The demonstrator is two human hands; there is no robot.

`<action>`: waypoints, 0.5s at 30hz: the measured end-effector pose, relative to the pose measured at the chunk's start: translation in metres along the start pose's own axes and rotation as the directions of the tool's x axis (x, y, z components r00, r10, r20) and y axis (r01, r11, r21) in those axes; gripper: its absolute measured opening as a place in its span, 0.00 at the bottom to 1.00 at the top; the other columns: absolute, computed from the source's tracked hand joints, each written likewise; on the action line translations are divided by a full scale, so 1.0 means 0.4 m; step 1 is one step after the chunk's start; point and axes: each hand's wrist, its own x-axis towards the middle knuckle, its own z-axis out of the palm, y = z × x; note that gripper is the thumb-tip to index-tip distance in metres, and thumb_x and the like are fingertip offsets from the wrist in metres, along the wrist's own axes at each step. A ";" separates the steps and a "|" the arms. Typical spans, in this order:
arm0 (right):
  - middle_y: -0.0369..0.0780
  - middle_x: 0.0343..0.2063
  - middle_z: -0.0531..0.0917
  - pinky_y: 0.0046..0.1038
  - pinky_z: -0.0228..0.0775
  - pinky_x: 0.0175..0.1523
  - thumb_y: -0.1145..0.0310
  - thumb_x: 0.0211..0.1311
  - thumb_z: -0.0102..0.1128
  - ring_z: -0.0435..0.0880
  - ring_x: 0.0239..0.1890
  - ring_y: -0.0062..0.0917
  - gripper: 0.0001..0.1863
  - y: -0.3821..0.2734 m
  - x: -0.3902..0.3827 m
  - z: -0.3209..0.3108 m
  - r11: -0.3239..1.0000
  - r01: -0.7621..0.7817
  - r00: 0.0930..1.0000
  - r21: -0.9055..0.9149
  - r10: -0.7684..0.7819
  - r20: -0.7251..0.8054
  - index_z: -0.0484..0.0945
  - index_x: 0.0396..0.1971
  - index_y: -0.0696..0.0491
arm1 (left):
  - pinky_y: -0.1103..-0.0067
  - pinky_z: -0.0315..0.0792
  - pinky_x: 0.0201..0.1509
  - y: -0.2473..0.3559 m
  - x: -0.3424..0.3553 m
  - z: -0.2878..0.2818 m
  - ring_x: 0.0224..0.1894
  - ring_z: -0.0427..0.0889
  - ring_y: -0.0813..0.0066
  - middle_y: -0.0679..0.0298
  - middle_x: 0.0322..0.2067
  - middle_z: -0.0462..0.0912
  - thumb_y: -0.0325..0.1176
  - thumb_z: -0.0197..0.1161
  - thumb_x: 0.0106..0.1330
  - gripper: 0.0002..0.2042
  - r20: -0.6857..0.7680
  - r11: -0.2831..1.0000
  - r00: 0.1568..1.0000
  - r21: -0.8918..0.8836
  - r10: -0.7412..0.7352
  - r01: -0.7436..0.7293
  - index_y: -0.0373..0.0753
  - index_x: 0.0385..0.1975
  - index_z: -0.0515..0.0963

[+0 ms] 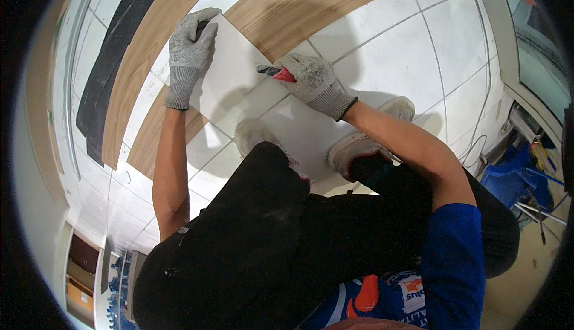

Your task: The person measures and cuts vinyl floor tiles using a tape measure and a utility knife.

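Note:
My left hand [192, 46], in a grey knit glove, is curled at the far left edge of a pale board [230, 61] on the floor. A dark patch shows between its thumb and fingers; I cannot tell whether it is the glove's palm or an object. In my right hand [311, 79], also gloved, is a red utility knife [285, 75]. Its dark front end points left, over the board's right edge. A wood-grain plank [305, 7] lies just beyond the board, and another wood-grain piece [161, 136] shows beside my left forearm.
Long wood-grain planks [134, 79] and black sheets [104, 85] lie along the left on white floor tiles [388, 55]. My shoes [257, 136] stand close to the board. At the right are a cable [487, 61], a door frame [508, 37] and a blue plastic item [514, 177] among tools.

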 end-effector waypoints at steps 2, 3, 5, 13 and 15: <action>0.43 0.36 0.83 0.40 0.76 0.46 0.59 0.65 0.65 0.85 0.40 0.38 0.13 0.002 0.000 0.003 1.000 -0.018 1.000 0.018 0.018 0.006 0.78 0.43 0.51 | 0.77 0.78 0.46 0.017 -0.003 -0.007 0.37 0.82 0.76 0.63 0.37 0.83 0.31 0.63 0.71 0.12 0.061 0.981 0.987 -0.112 -0.151 0.157 0.43 0.52 0.84; 0.43 0.36 0.84 0.40 0.76 0.46 0.59 0.65 0.65 0.85 0.40 0.38 0.13 0.002 0.001 0.003 0.999 -0.027 1.000 0.030 0.026 0.014 0.78 0.42 0.51 | 0.78 0.78 0.45 0.020 -0.003 -0.008 0.36 0.82 0.78 0.64 0.37 0.83 0.30 0.63 0.71 0.12 0.095 0.959 0.974 -0.180 -0.204 0.219 0.43 0.52 0.84; 0.44 0.37 0.84 0.41 0.76 0.47 0.58 0.66 0.65 0.84 0.41 0.40 0.15 0.005 0.004 -0.001 0.995 -0.054 0.997 0.080 0.050 0.056 0.79 0.43 0.52 | 0.79 0.78 0.42 0.011 0.001 -0.003 0.34 0.81 0.80 0.65 0.37 0.82 0.29 0.63 0.71 0.12 0.064 0.979 0.988 -0.137 -0.141 0.149 0.43 0.52 0.84; 0.43 0.42 0.84 0.39 0.75 0.52 0.55 0.67 0.65 0.84 0.45 0.37 0.18 0.011 -0.004 0.005 0.999 -0.037 0.997 0.030 0.035 0.070 0.80 0.49 0.52 | 0.81 0.77 0.35 0.008 -0.002 -0.005 0.28 0.78 0.83 0.67 0.34 0.82 0.31 0.62 0.72 0.12 0.044 0.990 0.994 -0.102 -0.095 0.099 0.44 0.53 0.84; 0.42 0.43 0.84 0.39 0.74 0.55 0.55 0.67 0.65 0.84 0.46 0.36 0.20 0.002 0.003 -0.008 0.994 -0.093 0.983 0.059 0.082 0.165 0.80 0.52 0.51 | 0.81 0.77 0.36 -0.004 0.000 -0.009 0.28 0.78 0.83 0.68 0.34 0.82 0.32 0.63 0.73 0.12 0.078 0.989 0.992 -0.101 -0.102 0.110 0.45 0.54 0.84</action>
